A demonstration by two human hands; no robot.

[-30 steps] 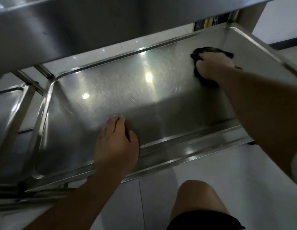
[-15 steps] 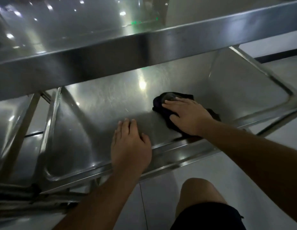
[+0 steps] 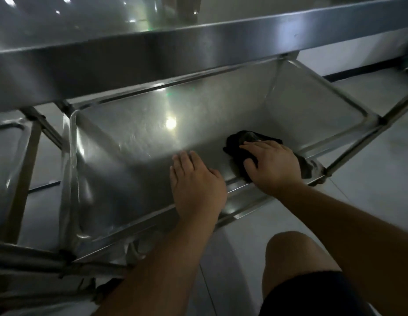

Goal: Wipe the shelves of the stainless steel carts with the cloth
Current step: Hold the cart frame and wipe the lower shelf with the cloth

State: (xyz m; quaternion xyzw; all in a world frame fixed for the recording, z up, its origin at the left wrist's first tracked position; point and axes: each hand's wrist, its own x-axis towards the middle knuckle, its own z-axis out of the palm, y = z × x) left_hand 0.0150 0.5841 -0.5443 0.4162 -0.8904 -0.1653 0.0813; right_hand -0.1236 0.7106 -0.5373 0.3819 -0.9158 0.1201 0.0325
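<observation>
The lower stainless steel cart shelf (image 3: 134, 156), a shallow tray with a raised rim and rounded corners, fills the middle of the head view, with the upper stainless steel shelf (image 3: 152, 53) running across above it from nine o'clock to two o'clock. The right hand (image 3: 270, 164) lies palm down on the dark crumpled cloth (image 3: 244, 139), fingers straight and close together, pressing it flat onto the shelf floor rather than curling round it; the cloth sits in the tray's near right part, at about three o'clock from the shelf's centre, one end trailing towards the near right corner just beside the rim. The left hand (image 3: 196, 183) rests flat on the bare steel at about five o'clock from the shelf's centre, fingers straight and together, thumb lying alongside, its wrist crossing the near rim (nothing is held in it). The two hands are near each other but apart, the left at nine o'clock from the right. A bright round light reflection (image 3: 170, 123) glints on the steel at twelve o'clock from the left hand. A bare knee (image 3: 292, 254) above dark shorts (image 3: 312, 295) shows at six o'clock, over the pale tiled floor (image 3: 369, 179). At nine o'clock, part of another steel cart shelf (image 3: 6, 160) is visible.
</observation>
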